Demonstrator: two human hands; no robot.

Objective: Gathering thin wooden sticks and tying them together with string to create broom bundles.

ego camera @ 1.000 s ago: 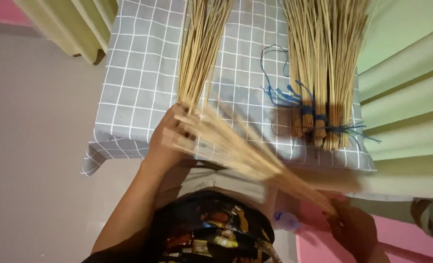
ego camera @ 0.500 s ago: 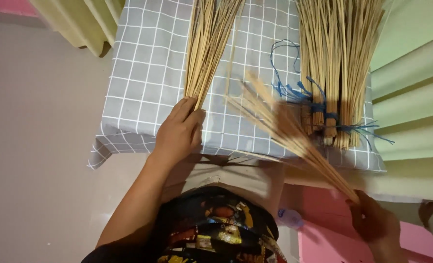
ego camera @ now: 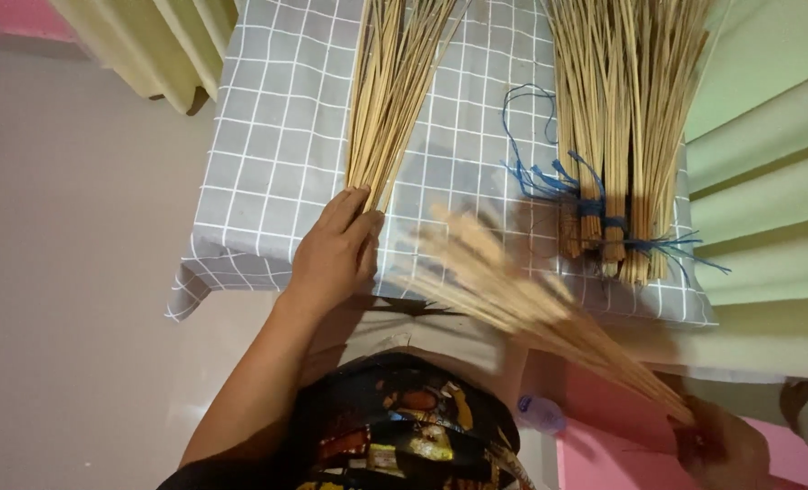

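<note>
Grey checked cloth covers the table (ego camera: 268, 136), with green and yellow curtains hanging around it. I see my left hand (ego camera: 336, 249) at the table's near edge, fingers lightly curled and resting on the butt end of a loose bundle of sticks (ego camera: 390, 91). My right hand (ego camera: 717, 445), off the near right corner, is clenched around a blurred fan of sticks (ego camera: 513, 290) angled over the near edge. Tied bundles (ego camera: 626, 136) with blue string (ego camera: 549, 177) lie along the right edge.

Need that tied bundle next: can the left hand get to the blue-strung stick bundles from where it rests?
Probably yes: the left hand rests on the loose stick pile, and only bare checked cloth separates it from the tied bundles.
</note>
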